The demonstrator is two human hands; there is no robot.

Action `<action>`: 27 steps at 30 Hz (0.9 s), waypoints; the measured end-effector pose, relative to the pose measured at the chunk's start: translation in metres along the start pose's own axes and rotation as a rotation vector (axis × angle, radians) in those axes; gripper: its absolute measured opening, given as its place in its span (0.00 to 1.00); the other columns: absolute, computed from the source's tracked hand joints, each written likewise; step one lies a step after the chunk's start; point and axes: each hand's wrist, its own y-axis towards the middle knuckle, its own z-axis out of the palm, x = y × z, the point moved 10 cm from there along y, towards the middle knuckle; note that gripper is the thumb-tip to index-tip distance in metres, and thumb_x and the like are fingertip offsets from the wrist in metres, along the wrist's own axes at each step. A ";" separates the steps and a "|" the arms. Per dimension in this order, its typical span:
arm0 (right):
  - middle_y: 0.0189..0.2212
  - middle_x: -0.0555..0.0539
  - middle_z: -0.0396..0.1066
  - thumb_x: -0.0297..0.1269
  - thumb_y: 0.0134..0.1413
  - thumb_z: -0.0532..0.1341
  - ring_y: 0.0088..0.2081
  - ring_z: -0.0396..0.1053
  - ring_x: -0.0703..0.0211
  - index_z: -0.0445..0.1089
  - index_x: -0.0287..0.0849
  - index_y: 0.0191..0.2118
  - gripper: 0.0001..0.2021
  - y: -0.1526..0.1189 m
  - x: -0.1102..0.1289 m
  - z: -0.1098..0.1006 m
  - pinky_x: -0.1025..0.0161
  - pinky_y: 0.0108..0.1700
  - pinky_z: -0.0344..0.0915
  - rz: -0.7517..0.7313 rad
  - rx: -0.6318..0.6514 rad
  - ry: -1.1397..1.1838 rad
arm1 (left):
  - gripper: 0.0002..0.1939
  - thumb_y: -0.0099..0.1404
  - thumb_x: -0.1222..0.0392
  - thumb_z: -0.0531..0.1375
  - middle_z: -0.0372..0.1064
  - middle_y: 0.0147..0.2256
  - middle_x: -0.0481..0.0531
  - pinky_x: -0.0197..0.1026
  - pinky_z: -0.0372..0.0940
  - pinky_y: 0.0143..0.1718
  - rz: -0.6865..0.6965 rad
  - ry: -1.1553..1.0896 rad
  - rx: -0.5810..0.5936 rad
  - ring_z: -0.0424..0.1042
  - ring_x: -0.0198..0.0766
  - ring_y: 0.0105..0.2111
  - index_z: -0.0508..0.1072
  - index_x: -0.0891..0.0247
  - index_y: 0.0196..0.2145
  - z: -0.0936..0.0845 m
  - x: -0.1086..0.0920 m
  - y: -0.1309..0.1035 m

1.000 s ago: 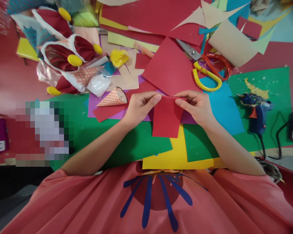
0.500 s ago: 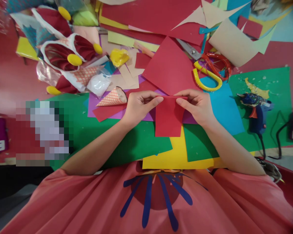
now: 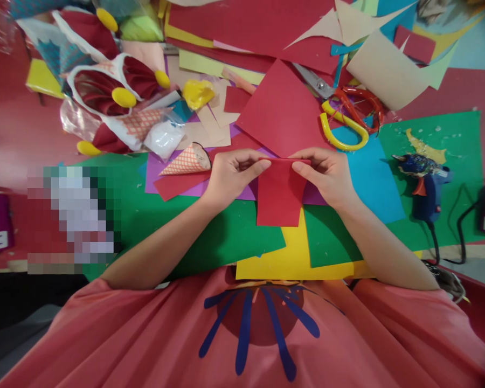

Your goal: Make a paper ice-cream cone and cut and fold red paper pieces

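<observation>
A small red piece of paper (image 3: 281, 196) is pinched along its folded top edge between both hands. My left hand (image 3: 234, 175) is closed on the left end of that edge, thumb in front. On the right end, my right hand (image 3: 325, 175) pinches it the same way. The lower part of the strip hangs toward me over green and yellow sheets. Just beyond my hands lies a larger red paper square (image 3: 281, 108). A small checkered paper cone (image 3: 186, 160) rests to the left of my left hand.
Scissors with yellow and red handles (image 3: 343, 121) lie beyond my right hand. A blue glue gun (image 3: 426, 188) with a cord sits on green sheet (image 3: 464, 161) at right. Finished-looking cone pieces with yellow discs (image 3: 123, 98) fill the back left. Paper scraps (image 3: 388, 70) cover the back.
</observation>
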 end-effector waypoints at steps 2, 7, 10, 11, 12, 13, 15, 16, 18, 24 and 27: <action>0.31 0.51 0.77 0.44 0.50 0.66 0.31 0.72 0.65 0.75 0.43 0.34 0.10 0.000 0.001 0.001 0.67 0.32 0.69 -0.018 0.007 -0.011 | 0.12 0.57 0.51 0.65 0.75 0.25 0.47 0.32 0.67 0.27 0.011 0.012 0.008 0.70 0.29 0.24 0.78 0.63 0.27 0.001 -0.002 0.000; 0.30 0.50 0.76 0.42 0.52 0.64 0.33 0.71 0.63 0.73 0.42 0.32 0.08 -0.003 0.011 0.009 0.65 0.37 0.68 -0.107 0.058 -0.183 | 0.11 0.57 0.52 0.65 0.76 0.25 0.49 0.32 0.66 0.27 0.041 0.084 0.071 0.71 0.31 0.25 0.78 0.63 0.26 0.010 -0.007 -0.003; 0.29 0.50 0.75 0.40 0.53 0.63 0.33 0.71 0.63 0.73 0.42 0.31 0.08 -0.005 0.015 0.014 0.64 0.38 0.68 -0.117 0.087 -0.231 | 0.11 0.56 0.52 0.65 0.76 0.26 0.49 0.33 0.67 0.28 0.048 0.120 0.103 0.72 0.31 0.25 0.78 0.63 0.26 0.014 -0.008 -0.005; 0.29 0.50 0.75 0.40 0.53 0.63 0.33 0.71 0.63 0.73 0.42 0.30 0.08 -0.005 0.016 0.015 0.64 0.37 0.68 -0.115 0.089 -0.230 | 0.12 0.56 0.51 0.66 0.76 0.26 0.49 0.32 0.67 0.28 0.054 0.123 0.103 0.72 0.31 0.25 0.78 0.63 0.26 0.014 -0.009 -0.005; 0.29 0.50 0.75 0.40 0.53 0.63 0.32 0.71 0.63 0.73 0.42 0.30 0.08 -0.005 0.016 0.016 0.64 0.37 0.67 -0.112 0.091 -0.227 | 0.12 0.56 0.51 0.65 0.76 0.26 0.49 0.32 0.67 0.29 0.061 0.121 0.102 0.72 0.31 0.26 0.78 0.63 0.27 0.014 -0.009 -0.005; 0.29 0.50 0.75 0.40 0.53 0.62 0.32 0.70 0.63 0.73 0.42 0.30 0.08 -0.005 0.016 0.016 0.64 0.37 0.67 -0.108 0.090 -0.226 | 0.13 0.57 0.50 0.65 0.76 0.26 0.49 0.32 0.67 0.29 0.068 0.116 0.099 0.72 0.31 0.26 0.78 0.64 0.27 0.013 -0.010 -0.005; 0.29 0.50 0.75 0.39 0.53 0.62 0.32 0.70 0.63 0.73 0.42 0.30 0.07 -0.005 0.016 0.016 0.64 0.37 0.67 -0.106 0.087 -0.222 | 0.14 0.58 0.49 0.64 0.76 0.26 0.49 0.33 0.67 0.29 0.078 0.104 0.091 0.72 0.31 0.27 0.77 0.64 0.27 0.011 -0.010 -0.005; 0.29 0.50 0.75 0.39 0.53 0.62 0.32 0.70 0.64 0.73 0.42 0.30 0.07 -0.005 0.016 0.015 0.64 0.37 0.67 -0.107 0.082 -0.219 | 0.15 0.59 0.49 0.63 0.76 0.26 0.49 0.33 0.67 0.29 0.080 0.098 0.086 0.72 0.31 0.27 0.77 0.64 0.27 0.010 -0.010 -0.005; 0.28 0.51 0.75 0.38 0.53 0.63 0.31 0.70 0.64 0.73 0.42 0.30 0.06 -0.005 0.017 0.014 0.65 0.36 0.67 -0.111 0.075 -0.211 | 0.15 0.60 0.49 0.63 0.75 0.26 0.49 0.33 0.66 0.29 0.088 0.092 0.079 0.72 0.31 0.27 0.77 0.64 0.27 0.009 -0.011 -0.005; 0.28 0.50 0.75 0.39 0.53 0.63 0.31 0.70 0.64 0.73 0.41 0.29 0.07 -0.005 0.016 0.014 0.65 0.36 0.67 -0.103 0.085 -0.216 | 0.12 0.60 0.52 0.62 0.75 0.26 0.49 0.32 0.65 0.29 0.104 0.110 0.085 0.71 0.30 0.27 0.76 0.64 0.27 0.010 -0.013 -0.006; 0.27 0.50 0.75 0.39 0.54 0.62 0.30 0.70 0.64 0.72 0.41 0.29 0.08 -0.005 0.016 0.016 0.64 0.36 0.67 -0.102 0.099 -0.219 | 0.12 0.60 0.53 0.62 0.74 0.25 0.49 0.33 0.65 0.30 0.098 0.126 0.080 0.71 0.31 0.27 0.75 0.65 0.25 0.010 -0.013 -0.006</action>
